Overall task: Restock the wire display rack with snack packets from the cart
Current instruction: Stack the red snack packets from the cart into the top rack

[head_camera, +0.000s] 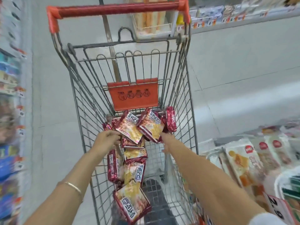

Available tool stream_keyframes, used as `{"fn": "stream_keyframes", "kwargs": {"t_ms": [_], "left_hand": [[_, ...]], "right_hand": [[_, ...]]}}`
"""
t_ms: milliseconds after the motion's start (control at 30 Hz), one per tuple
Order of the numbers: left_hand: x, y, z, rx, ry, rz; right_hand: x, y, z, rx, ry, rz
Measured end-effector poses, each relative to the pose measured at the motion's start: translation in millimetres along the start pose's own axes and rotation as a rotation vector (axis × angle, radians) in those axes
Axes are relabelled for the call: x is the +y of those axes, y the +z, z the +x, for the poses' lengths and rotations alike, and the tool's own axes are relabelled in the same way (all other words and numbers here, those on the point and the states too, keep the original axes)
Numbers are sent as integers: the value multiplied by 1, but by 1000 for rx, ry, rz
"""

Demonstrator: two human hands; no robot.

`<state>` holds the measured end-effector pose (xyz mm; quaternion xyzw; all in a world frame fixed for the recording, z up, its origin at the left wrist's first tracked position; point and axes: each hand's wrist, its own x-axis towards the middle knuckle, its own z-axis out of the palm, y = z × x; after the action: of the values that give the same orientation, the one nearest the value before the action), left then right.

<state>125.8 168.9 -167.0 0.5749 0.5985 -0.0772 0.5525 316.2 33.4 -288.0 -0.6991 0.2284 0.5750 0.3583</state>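
A wire shopping cart [84, 114] with a red handle stands in front of me and holds several red and yellow snack packets [131, 172]. My left hand [108, 138] is inside the cart, closed on a snack packet [128, 127] lifted above the pile. My right hand [167, 140] reaches in beside it and grips the lower edge of another raised snack packet [151, 125]. More packets lie loose at the cart's bottom, one near the front [131, 203]. The wire display rack is not in view.
Store shelves with blurred goods run along the left [9, 111]. On the right, a low display holds white biscuit packs [240, 161] and a price sign [276, 207]. An upper shelf with price tags [227, 18] is at the top right. Grey floor surrounds the cart.
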Motion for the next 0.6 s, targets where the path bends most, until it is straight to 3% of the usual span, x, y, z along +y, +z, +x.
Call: {"fn": "stream_keyframes", "kwargs": {"t_ms": [133,267,333,467,533,600], "left_hand": [[1,4,17,3,-41,-72],[5,6,19,5,-39,-85],[11,9,18,-26,-45,-119],[15,8,12,-221,-136,-243],[1,5,15,-188,-137,-224],[-12,-1,16,-179,-172,-307]], "right_hand": [[1,11,28,-65,68,308],[0,12,10,-278,88,481],[3,7,-8,-431,37,337],[-2,1,-45,-671,-153,-266],[-14,3,-50,-557,-317,-440],[-31,3,-39,-112,-659,-614]]}}
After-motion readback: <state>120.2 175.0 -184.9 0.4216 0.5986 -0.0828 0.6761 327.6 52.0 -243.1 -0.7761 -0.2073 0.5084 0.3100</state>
